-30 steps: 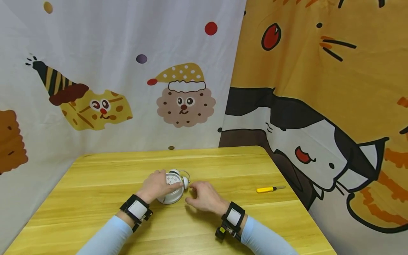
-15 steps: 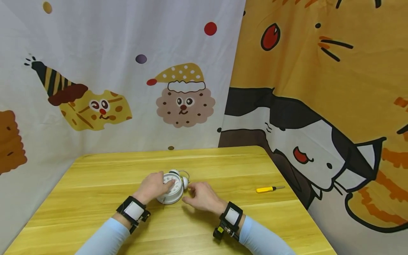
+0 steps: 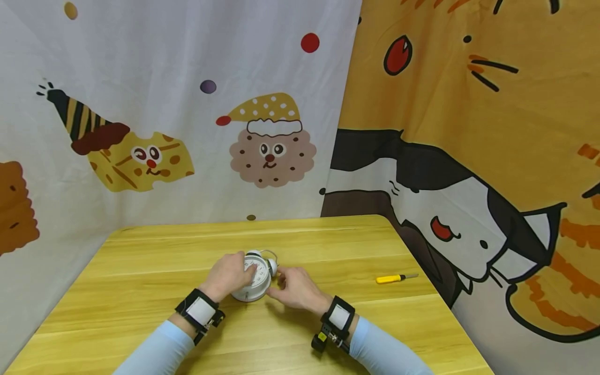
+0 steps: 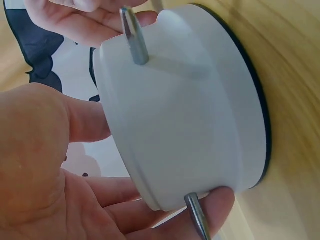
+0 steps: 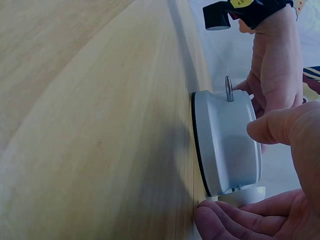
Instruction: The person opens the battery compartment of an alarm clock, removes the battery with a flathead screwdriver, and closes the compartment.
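A white twin-bell alarm clock (image 3: 262, 273) lies on its back on the wooden table, dial up. My left hand (image 3: 227, 276) grips its left side, thumb over the dial; in the left wrist view the fingers wrap the casing (image 4: 175, 115) beside one metal leg (image 4: 197, 215). On the opposite side, my right hand (image 3: 301, 289) has curled fingers at the right bell (image 3: 273, 266). The right wrist view shows those fingertips (image 5: 210, 220) low by the clock's back, near the tabletop, while the thumb (image 5: 270, 126) overlaps the casing's edge.
A screwdriver (image 3: 390, 279) with a yellow handle lies toward the table's right edge. Curtains printed with cartoon figures hang behind the wooden table (image 3: 154, 250) and along its right side. Each wrist wears a black strap with a camera.
My left thumb has drawn back from the clock's right edge onto the dial. The clock has turned slightly counterclockwise. My right hand has shifted a little left, its thumb now at the casing.
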A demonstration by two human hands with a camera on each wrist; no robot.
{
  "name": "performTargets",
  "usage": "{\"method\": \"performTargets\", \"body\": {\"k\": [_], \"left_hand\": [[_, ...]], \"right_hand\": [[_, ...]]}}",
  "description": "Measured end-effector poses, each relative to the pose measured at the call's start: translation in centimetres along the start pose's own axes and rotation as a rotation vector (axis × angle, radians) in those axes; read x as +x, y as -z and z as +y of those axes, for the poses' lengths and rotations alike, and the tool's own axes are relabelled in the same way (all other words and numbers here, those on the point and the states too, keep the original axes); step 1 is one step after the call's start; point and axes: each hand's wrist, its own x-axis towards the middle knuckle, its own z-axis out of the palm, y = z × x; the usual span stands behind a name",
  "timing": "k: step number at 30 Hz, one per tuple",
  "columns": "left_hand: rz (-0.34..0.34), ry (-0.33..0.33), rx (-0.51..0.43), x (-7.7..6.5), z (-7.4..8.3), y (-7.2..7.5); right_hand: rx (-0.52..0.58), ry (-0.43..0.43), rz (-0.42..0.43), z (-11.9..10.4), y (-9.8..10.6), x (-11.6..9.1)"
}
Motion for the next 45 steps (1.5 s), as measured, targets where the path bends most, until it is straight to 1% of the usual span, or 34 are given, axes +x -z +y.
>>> {"method": "performTargets", "body": {"k": [4,11,18,22,28,37,45], "left_hand": [[0.016,-0.005,-0.007,-0.1,0.0,-0.2],[0.04,0.003,-0.019,-0.3,0.0,-0.4],[0.042,-0.013,-0.03,-0.5,0.1,-0.6],[0.049,-0.025,-0.043,-0.8,0.2,-0.7],[0.041,-0.024,-0.06,-1.1,0.6,-0.8],[0.043,-0.034,-0.086,-1.5,1.2,-1.2],[0.033,-0.036,-0.104,-1.7,1.8,-1.5]], "right_hand": [[0.034,-0.027,-0.013,0.2,-0.1,0.3],[0.182,-0.065,-0.057,0.2,0.1,0.8],[0.262,-0.101,-0.058,0.6,0.2,0.9],[0.303,-0.104,-0.058,0.9,0.2,1.0],[0.291,-0.102,-0.047,1.3,0.3,1.1],[0.247,-0.112,-0.047,1.8,1.1,0.9],[0.243,-0.124,-0.05,2.5,1.7,0.6]]}}
